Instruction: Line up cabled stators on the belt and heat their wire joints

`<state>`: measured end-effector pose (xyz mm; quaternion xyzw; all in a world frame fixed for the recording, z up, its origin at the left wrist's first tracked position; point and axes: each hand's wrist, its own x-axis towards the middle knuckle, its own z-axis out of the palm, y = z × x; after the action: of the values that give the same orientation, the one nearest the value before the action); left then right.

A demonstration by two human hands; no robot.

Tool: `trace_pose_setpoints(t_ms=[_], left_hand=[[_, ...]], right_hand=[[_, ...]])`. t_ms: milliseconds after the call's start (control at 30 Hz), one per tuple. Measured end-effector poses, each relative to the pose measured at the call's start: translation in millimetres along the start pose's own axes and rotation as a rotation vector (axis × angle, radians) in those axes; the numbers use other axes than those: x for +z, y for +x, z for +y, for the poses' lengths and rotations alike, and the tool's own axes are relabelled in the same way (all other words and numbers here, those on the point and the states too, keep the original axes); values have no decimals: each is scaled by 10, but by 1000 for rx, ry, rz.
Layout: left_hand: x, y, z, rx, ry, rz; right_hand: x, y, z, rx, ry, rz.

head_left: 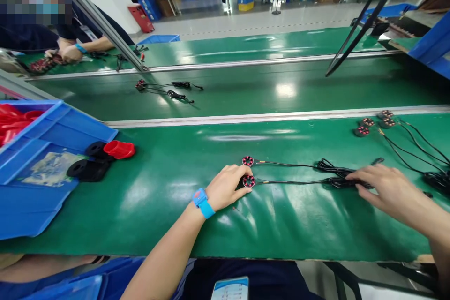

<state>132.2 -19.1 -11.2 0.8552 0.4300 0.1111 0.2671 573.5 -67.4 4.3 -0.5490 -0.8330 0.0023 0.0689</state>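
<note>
Two small round black parts with red dots lie on the green bench, each with a thin black cable running right. My left hand (228, 186), with a blue wristband, pinches the nearer round part (249, 181). The farther round part (248, 161) lies just behind it, untouched. My right hand (383, 189) rests with its fingers closed over the bundled end of the cables (333, 174); how firmly it grips is hidden.
A blue bin (52, 150) stands at the left, with black parts (87, 168) and a red cap (119, 149) beside it. Three more round parts (374, 123) with cables lie at the right. Another pair (165, 90) lies on the middle belt. A co-worker's hands (66, 51) work at the far left.
</note>
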Motion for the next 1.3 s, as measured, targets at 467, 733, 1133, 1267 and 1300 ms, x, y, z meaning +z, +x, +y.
trace_pose_setpoints(t_ms=[467, 733, 1133, 1267, 1300], left_hand=[[107, -23, 6, 57, -31, 167], [101, -53, 85, 123, 22, 162], [164, -108, 147, 191, -6, 241], [189, -96, 139, 198, -36, 220], [188, -95, 130, 195, -41, 217]], right_hand=[[480, 1217, -1753, 16, 1061, -363], [392, 1240, -1586, 181, 1409, -615], [337, 1252, -1544, 232, 1351, -714], [322, 1262, -1572, 265, 1384, -663], [328, 1259, -1583, 264, 1382, -636]])
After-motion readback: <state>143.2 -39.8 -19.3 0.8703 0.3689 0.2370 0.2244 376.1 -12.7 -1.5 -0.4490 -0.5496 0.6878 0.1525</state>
